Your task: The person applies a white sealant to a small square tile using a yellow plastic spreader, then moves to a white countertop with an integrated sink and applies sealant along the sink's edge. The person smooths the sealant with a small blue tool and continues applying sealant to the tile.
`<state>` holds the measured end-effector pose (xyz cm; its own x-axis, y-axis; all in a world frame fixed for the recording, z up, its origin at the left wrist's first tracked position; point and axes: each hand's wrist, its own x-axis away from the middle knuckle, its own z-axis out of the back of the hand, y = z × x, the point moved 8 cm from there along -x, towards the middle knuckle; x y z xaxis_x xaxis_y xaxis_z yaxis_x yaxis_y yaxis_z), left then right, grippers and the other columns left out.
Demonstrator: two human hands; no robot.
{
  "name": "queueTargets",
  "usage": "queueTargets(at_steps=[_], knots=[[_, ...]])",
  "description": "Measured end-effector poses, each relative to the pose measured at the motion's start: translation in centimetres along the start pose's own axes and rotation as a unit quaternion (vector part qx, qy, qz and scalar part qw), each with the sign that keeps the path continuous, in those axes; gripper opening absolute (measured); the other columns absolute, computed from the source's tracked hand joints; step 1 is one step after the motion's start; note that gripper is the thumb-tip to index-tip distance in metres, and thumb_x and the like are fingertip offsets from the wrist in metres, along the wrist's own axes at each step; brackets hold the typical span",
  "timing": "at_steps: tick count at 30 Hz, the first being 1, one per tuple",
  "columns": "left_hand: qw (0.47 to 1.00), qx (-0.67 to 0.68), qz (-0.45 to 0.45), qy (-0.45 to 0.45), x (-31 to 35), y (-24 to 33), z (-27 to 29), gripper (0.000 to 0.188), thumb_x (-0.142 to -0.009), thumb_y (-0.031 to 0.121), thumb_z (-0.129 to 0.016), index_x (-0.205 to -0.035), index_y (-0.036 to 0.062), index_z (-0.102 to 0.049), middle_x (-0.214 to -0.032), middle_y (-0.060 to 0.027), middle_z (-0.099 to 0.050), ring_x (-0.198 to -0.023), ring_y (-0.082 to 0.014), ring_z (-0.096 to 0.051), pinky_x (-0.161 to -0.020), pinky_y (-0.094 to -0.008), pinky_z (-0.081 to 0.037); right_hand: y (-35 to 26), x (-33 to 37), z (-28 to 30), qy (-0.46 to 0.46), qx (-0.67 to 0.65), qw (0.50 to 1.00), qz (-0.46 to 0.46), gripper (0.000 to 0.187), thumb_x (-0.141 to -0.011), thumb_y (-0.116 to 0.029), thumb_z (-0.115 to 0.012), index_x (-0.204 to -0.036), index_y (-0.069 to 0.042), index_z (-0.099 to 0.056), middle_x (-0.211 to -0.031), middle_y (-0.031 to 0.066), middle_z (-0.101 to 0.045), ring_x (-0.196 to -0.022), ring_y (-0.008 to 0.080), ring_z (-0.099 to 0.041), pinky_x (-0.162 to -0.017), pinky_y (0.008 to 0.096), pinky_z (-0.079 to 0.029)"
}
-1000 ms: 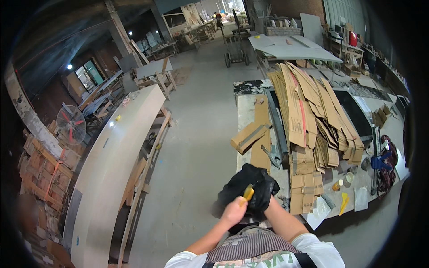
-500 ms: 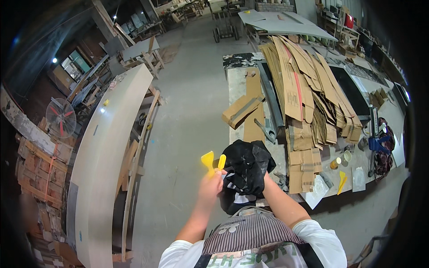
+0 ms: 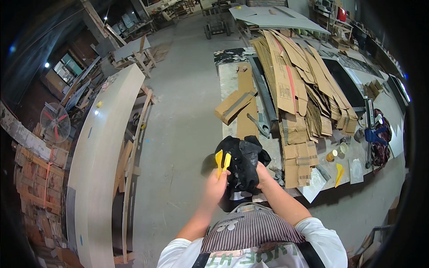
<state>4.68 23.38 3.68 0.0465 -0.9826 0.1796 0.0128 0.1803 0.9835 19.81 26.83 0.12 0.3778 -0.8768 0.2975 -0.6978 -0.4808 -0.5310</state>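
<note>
Pinching two scrapers (image 3: 227, 162), probably light, stiff and best held low, the left hand (image 3: 216, 185) is beside the soft-looking cloth (image 3: 243, 161), best gathered by its folds, which the right hand (image 3: 264, 176), half hidden, seems to grasp before the apron (image 3: 252, 228).

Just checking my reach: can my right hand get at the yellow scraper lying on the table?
Probably not without letting go: the right hand holds bunched black fabric. The yellow scraper lies uncovered, to the right past flattened cardboard.

I could pass over floor (image 3: 178, 111) left of black cloth (image 3: 243, 158); cardboard stack (image 3: 292, 85) blocks cloth's right, taped cardboard piece (image 3: 232, 109) beyond cloth.
</note>
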Motion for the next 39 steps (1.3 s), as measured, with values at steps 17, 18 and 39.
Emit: queueTargets(at_steps=[17,18,39], knots=[[0.949,-0.299,-0.09,-0.044,2.3,1.7,-4.4,0.016,-0.092,0.018,-0.048,-0.096,0.0019,-0.048,-0.08,-0.0284,-0.058,-0.08,-0.0484,-0.057,-0.067,-0.0524,-0.043,2.3,-1.1,1.3,0.105,0.066,0.988,0.096,0.012,-0.092,-0.014,-0.055,-0.098,-0.005,-0.06,-0.085,0.0035,-0.063,-0.071,0.0134,-0.059,-0.064,0.0276,-0.049],[0.945,-0.316,-0.066,-0.054,2.4,1.6,-4.0,0.017,-0.092,0.019,-0.048,-0.095,0.002,-0.048,-0.08,-0.028,-0.058,-0.079,-0.0481,-0.057,-0.066,-0.0519,-0.043,2.2,-1.3,1.7,0.13,0.076,0.983,0.102,0.014,-0.093,-0.017,-0.054,-0.097,-0.005,-0.061,-0.083,0.0038,-0.063,-0.07,0.0142,-0.059,-0.063,0.0283,-0.049],[0.961,-0.044,0.176,-0.209,5.8,-3.4,3.6,0.01,-0.09,0.011,-0.052,-0.097,0.0038,-0.053,-0.08,-0.0024,-0.06,-0.055,-0.0081,-0.05,-0.048,-0.0236,-0.039,-3.1,-0.9,-2.7,0.016,0.364,0.9,0.238,0.011,-0.083,-0.002,-0.06,-0.093,0.002,-0.064,-0.086,0.0004,-0.065,-0.077,0.0087,-0.056,-0.073,0.0257,-0.048]])
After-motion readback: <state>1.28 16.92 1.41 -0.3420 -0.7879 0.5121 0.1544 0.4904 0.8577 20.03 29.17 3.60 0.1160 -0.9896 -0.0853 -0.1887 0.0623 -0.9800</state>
